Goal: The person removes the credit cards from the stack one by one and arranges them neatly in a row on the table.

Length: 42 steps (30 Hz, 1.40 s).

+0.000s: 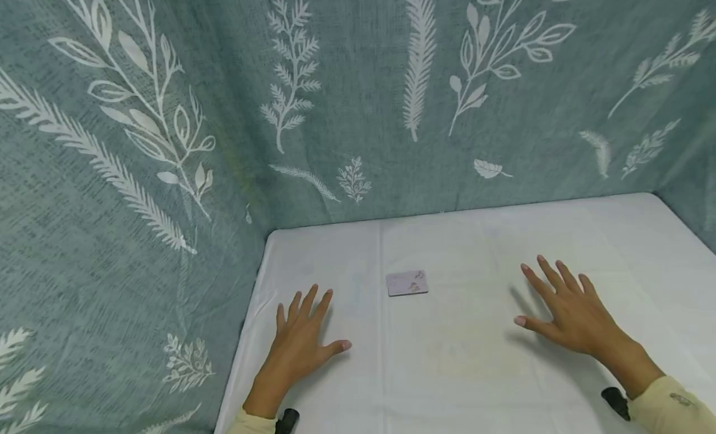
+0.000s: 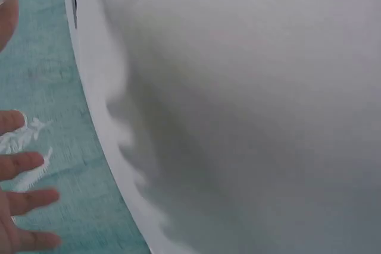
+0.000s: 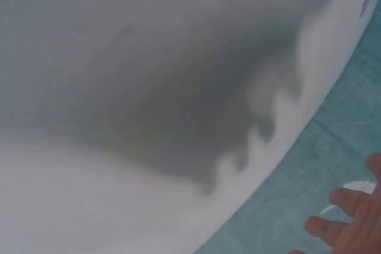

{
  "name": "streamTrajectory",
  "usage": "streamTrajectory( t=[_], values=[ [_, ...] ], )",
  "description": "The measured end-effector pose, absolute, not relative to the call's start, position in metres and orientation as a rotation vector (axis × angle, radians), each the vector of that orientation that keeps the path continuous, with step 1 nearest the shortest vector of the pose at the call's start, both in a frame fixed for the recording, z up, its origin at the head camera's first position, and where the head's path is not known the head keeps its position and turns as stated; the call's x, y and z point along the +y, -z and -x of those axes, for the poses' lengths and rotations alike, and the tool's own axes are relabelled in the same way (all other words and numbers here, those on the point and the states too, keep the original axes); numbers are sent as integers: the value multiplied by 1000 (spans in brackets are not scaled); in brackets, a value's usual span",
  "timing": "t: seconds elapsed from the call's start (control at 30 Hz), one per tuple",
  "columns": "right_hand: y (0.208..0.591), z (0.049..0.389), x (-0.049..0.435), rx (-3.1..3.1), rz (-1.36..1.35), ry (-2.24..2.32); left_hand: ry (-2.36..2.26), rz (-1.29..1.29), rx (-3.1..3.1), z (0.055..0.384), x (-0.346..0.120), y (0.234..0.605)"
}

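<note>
A thin, pale lilac card-like rectangle (image 1: 407, 283) with small printed figures lies flat on the white-covered table (image 1: 447, 359), between the two hands in the head view. To its left, my left hand (image 1: 301, 341) hovers over the cloth with fingers spread and nothing held. My right hand (image 1: 573, 316) is farther off on the other side, fingers also spread, its shadow falling on the cloth below. In the left wrist view, fingers of the left hand (image 2: 27, 200) show at the left edge. The right wrist view catches part of the right hand (image 3: 357, 218) at the lower right.
Green-blue curtains (image 1: 358, 110) with white leaf prints hang along the table's back and left side. More of the same fabric shows past the right corner. A black wrist strap piece (image 1: 615, 401) sits by the right sleeve, another (image 1: 288, 420) by the left.
</note>
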State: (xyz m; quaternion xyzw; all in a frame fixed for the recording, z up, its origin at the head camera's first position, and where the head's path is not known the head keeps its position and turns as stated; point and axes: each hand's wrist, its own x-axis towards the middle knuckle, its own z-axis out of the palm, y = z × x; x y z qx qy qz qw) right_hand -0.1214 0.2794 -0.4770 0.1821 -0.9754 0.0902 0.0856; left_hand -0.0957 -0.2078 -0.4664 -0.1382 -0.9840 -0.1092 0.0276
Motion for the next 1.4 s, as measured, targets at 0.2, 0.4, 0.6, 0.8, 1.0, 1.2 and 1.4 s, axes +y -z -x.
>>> streamTrajectory(
  t=[0.2, 0.4, 0.6, 0.8, 1.0, 1.2, 1.4],
  values=[
    [468, 142, 251, -2873, -672, -237, 273, 580, -2947, 108, -190, 458],
    [461, 160, 216, -2797, -833, -208, 255, 635, -2944, 120, -177, 450],
    [454, 173, 187, -2780, -947, -232, 198, 684, -2912, 131, -168, 447],
    [452, 184, 163, -2781, -989, -271, 147, 735, -2889, 141, -158, 448],
    [456, 195, 144, -2768, -1036, -275, 121, 776, -2903, 151, -145, 450],
    [461, 204, 129, -2752, -1087, -274, 131, 794, -2934, 160, -132, 453],
    [460, 205, 118, -2805, -1097, -266, 54, 788, -2934, 164, -123, 460]
  ],
)
